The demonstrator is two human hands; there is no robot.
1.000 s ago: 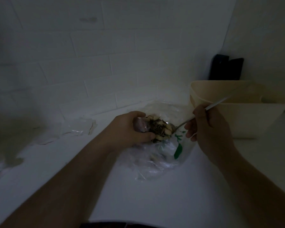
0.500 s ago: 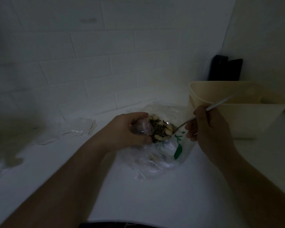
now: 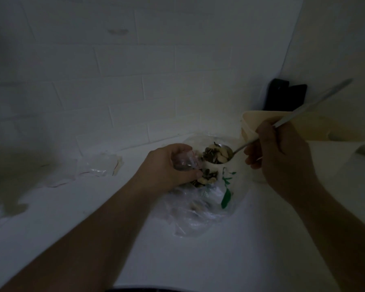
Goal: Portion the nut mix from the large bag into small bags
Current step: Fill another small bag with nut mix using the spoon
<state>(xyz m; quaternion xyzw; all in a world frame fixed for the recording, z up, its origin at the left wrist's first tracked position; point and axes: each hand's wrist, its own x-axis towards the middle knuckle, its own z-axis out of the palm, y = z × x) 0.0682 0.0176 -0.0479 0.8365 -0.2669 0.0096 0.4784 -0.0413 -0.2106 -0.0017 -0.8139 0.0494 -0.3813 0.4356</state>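
The large clear bag [image 3: 200, 209] with green print lies crumpled on the white counter, nuts showing through it. My left hand [image 3: 167, 167] grips a small clear bag [image 3: 184, 162] by its mouth, just above the large bag. My right hand [image 3: 280, 157] holds a metal spoon [image 3: 221, 153] by the handle. The spoon's bowl is heaped with nut mix and sits right beside the small bag's opening. A few nuts [image 3: 207, 179] lie below my left thumb.
A cream plastic tub [image 3: 251, 123] stands at the back right against the wall. A dark object [image 3: 284, 98] leans in the corner behind it. Spare small clear bags [image 3: 97, 167] lie on the counter to the left. The tiled wall is close behind.
The loaded spoon rose a little and its handle tipped up higher. My left hand with the small bag stayed in place beside it.
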